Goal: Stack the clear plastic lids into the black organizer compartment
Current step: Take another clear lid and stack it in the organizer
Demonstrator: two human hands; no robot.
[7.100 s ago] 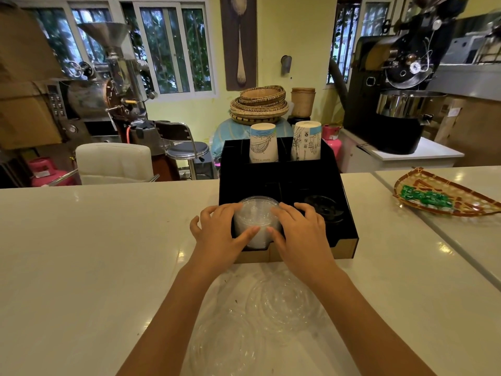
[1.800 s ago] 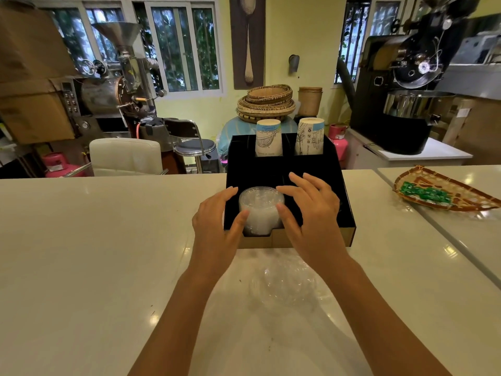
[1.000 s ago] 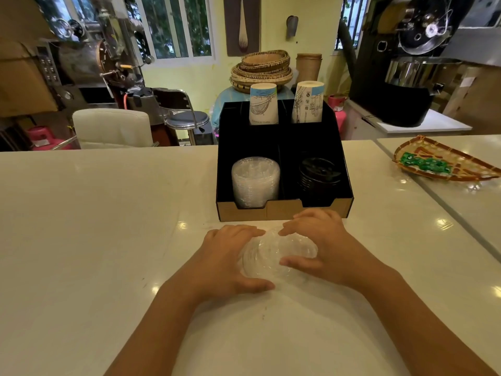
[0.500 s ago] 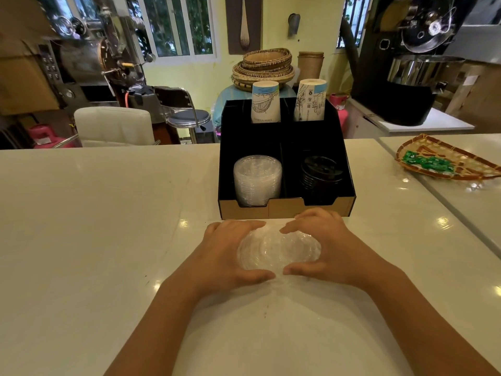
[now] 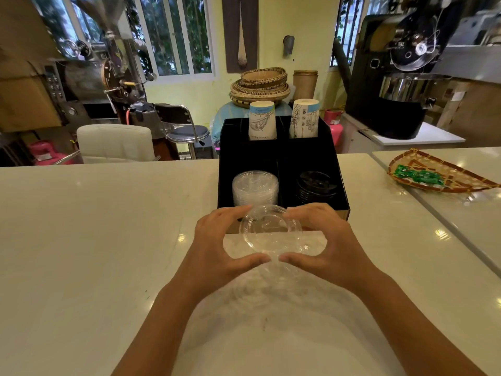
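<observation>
I hold a thin, round clear lid (image 5: 271, 230) between my left hand (image 5: 217, 248) and right hand (image 5: 328, 245), both closed around its rim. It is just at 6 o'clock of the black organizer (image 5: 279, 161), where ribbed clear lids (image 5: 255, 187) are stacked in the front left compartment. The white counter (image 5: 95, 240) is smooth and glossy.

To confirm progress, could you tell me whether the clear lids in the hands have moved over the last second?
Yes. The held clear lids have risen toward the black organizer, now overlapping its front edge.
</observation>
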